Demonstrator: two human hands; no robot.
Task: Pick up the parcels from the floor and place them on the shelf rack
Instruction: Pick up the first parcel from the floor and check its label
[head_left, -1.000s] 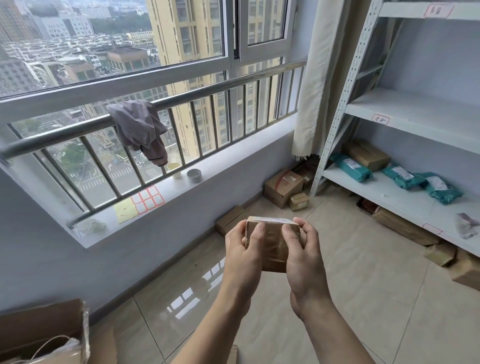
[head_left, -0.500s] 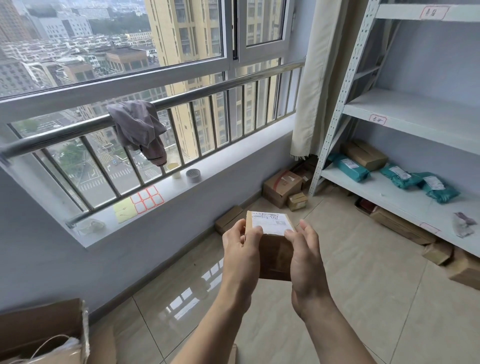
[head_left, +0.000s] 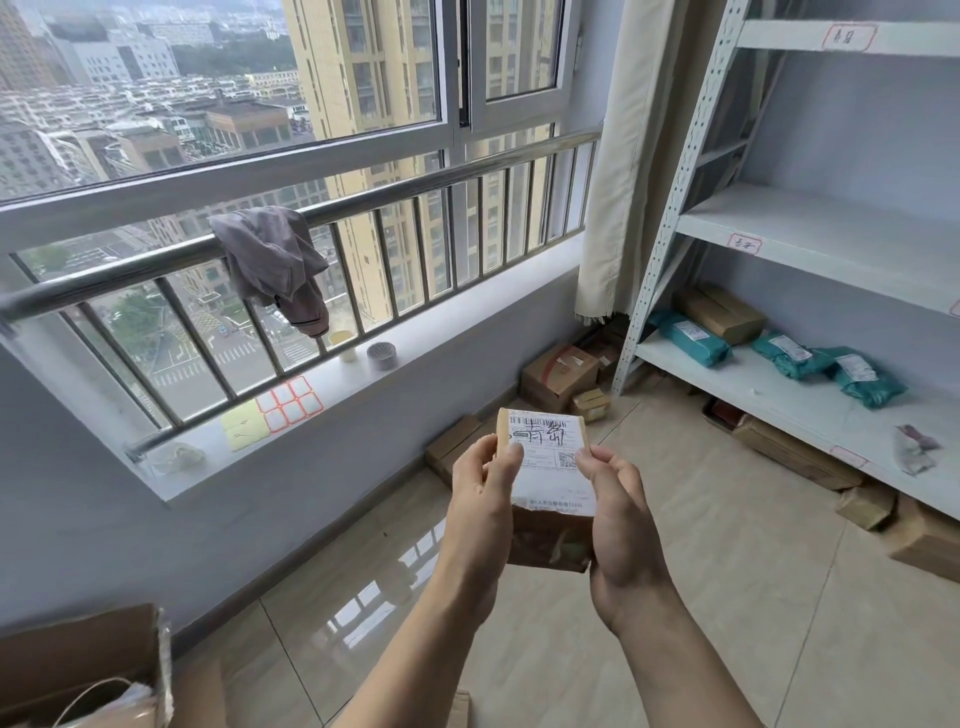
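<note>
Head view: a small brown parcel (head_left: 549, 488) held at chest height between the left hand (head_left: 480, 512) and the right hand (head_left: 621, 525), both closed on its sides, thumbs on the label. A second ago its taped side faced up; it has been turned label-up (probably to read where it goes). The shelf rack (head_left: 810, 400) stands well apart to the right; placing is not yet begun.

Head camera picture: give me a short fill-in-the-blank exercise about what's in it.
1. The small brown cardboard parcel is held by ____ hands.
2. Its white shipping label faces the ____.
3. The teal plastic mailer bags lie on the grey metal rack's ____ shelf.

Missing words: both; camera; lowest
</note>
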